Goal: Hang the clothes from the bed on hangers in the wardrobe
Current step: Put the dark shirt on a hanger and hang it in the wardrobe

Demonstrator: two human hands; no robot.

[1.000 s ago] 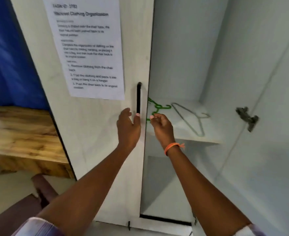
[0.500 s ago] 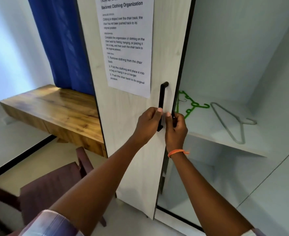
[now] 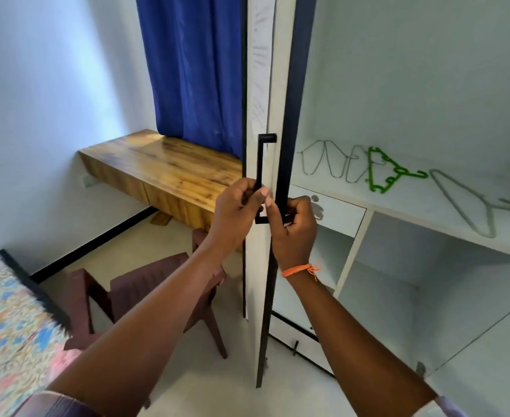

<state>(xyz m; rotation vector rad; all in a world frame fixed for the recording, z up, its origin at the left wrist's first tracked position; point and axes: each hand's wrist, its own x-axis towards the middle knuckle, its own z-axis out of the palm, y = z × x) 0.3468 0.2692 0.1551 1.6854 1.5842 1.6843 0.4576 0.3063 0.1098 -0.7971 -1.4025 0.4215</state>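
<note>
Both hands on wardrobe door (image 3: pixel 258 266), seen nearly edge-on. Left hand (image 3: pixel 237 212) curled round lower part of black door handle (image 3: pixel 261 176); right hand (image 3: pixel 294 227) curled round door's front edge just beside handle's lower bracket, orange wrist thread (image 3: pixel 300 269) below it. Step in hand, by judgement: swinging door fully open for hanger access.

To do well: pull from handle, keep right-hand fingers off hinge side, guide edge rather than yank. Maroon plastic chair (image 3: pixel 157 284) near door's foot, so watch swing path; likely snag.

Bed (image 3: pixel 10 332) with floral cover at lower left corner of view; no separate garments distinguishable there. Clothes not yet fetched.

Inside wardrobe, shelf (image 3: pixel 428 212) carries hangers: grey wire hanger (image 3: pixel 470 203) toward front edge, green plastic hanger (image 3: pixel 383 173) mid-shelf, more wire hangers (image 3: pixel 329 161) at back left corner. No rail in view. Small drawer (image 3: pixel 332 212) under shelf's left end.

Beyond: wooden desk (image 3: pixel 163 170), blue curtain (image 3: pixel 193 70).
</note>
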